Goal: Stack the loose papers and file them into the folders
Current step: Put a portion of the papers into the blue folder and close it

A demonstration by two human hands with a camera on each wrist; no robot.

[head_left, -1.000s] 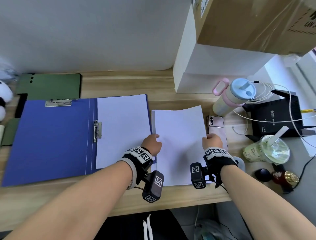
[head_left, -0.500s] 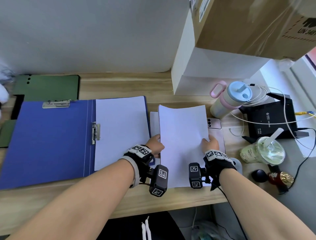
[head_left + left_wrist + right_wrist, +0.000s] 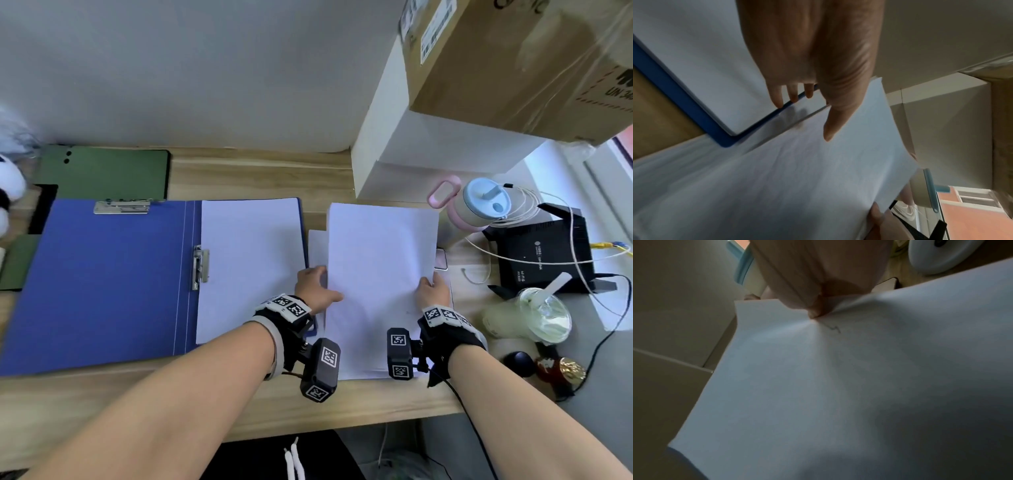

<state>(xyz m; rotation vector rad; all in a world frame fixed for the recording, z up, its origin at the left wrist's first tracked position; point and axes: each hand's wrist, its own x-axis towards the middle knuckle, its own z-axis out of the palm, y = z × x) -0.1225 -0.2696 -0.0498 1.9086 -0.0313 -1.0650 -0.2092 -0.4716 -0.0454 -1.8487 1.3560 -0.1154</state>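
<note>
Both hands hold a stack of white loose papers [image 3: 376, 274] lifted off the wooden desk. My left hand [image 3: 318, 287] pinches its left edge, thumb [image 3: 828, 129] on top of the papers [image 3: 818, 178]. My right hand [image 3: 433, 289] pinches the right edge, and its thumb [image 3: 816, 311] creases the papers [image 3: 838, 386]. Another white sheet [image 3: 317, 246] lies flat under the lifted papers, showing at their left. The blue folder [image 3: 102, 281] lies open at the left, with filed paper [image 3: 250, 260] on its right half beside a metal clip [image 3: 200, 267].
A green folder [image 3: 102, 173] lies at the back left. A white box [image 3: 428, 154] under a cardboard box [image 3: 513, 61] stands behind the papers. A tumbler [image 3: 479, 209], phone [image 3: 440, 260], router [image 3: 544, 253], cables and a plastic cup [image 3: 534, 315] crowd the right.
The papers went from lying nearly flat on the desk to lifted between both hands, and now cover most of the phone. A lower sheet shows at their left.
</note>
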